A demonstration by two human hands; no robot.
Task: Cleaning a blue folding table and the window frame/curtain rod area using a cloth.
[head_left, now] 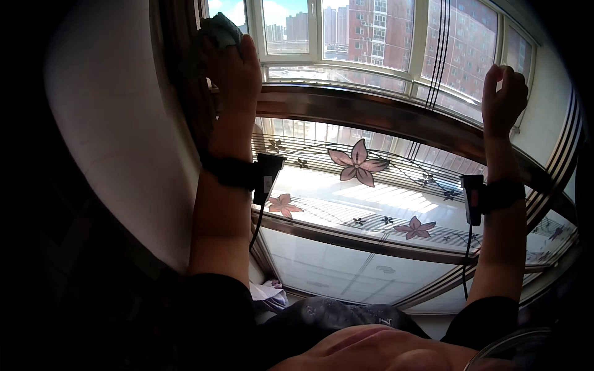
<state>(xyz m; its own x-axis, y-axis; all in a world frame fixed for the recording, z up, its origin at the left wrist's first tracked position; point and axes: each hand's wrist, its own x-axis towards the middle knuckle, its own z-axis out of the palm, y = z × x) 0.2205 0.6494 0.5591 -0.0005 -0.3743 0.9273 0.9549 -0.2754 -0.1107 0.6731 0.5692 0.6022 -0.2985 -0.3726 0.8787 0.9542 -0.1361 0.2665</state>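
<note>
My left hand (238,77) is raised high at the upper left, its fingers closed on a dark green cloth (221,32). The cloth is bunched up against the brown door frame (179,62) at the left edge of the glass. At the upper right, my right hand (504,102) is raised in front of the glass with its fingers curled in. Whatever those fingers may hold is hidden. Between my forearms stands a glass door panel (297,179) with pink flowers and dark stripes, crossed by a brown rail (371,105).
A white wall (111,123) runs along the left. Beyond the glass are white-framed windows (315,31) and tall red buildings (383,37). Each forearm wears a black strapped device (267,176) with a cable. A pale cloth (269,295) lies low, beside the door.
</note>
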